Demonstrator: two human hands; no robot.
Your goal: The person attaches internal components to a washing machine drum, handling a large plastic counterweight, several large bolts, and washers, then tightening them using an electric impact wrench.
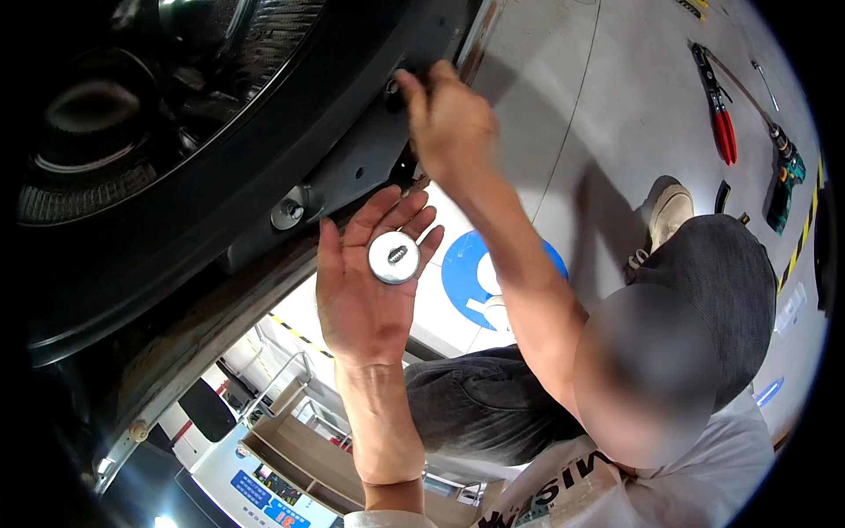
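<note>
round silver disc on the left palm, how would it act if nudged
The round silver disc could slide, since the left hand lies open, fingers not closed over it. Its shiny, metallic look suggests stiffness. Stood on edge, its circular rim might roll.

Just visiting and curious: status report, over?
Left hand open under round silver dish, screw apparently inside. Right hand at dark car panel, grip unclear. Cordless drill on floor, apart from hands.

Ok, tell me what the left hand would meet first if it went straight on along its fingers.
The left hand would most likely meet the dark car-body panel close ahead of it in the picture; depth is unclear, so it could pass underneath instead.
</note>
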